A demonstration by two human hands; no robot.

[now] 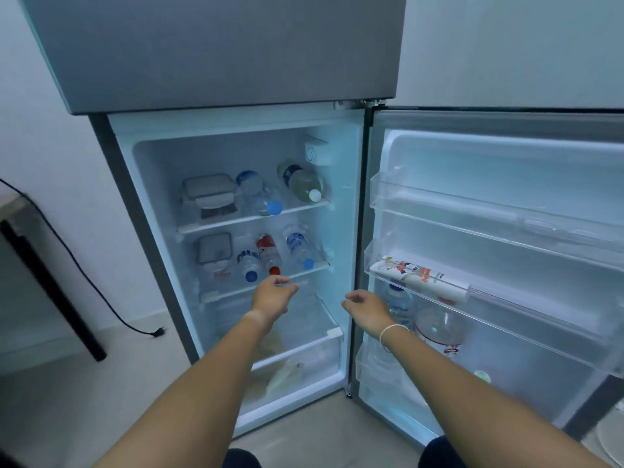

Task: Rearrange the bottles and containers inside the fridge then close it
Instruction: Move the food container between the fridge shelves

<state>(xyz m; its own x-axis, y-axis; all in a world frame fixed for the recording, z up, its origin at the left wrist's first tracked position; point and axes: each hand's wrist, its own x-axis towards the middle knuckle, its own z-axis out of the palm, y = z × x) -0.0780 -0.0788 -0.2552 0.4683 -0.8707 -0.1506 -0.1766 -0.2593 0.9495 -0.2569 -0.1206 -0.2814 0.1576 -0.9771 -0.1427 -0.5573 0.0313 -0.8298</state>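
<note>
My left hand (273,295), fingers loose, empty, just below red-capped clear plastic bottle (269,253); right hand (366,307) likewise empty. I'd grip bottle mid-body, lift clear of neighbours.

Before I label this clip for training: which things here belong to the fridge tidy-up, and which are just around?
Part of the job:
- top-shelf bottles
- top-shelf container
- middle-shelf bottles
- middle-shelf container
- door bottles
- carton
- fridge door
- left hand, right hand

Just around:
- power cable
- table leg
</note>
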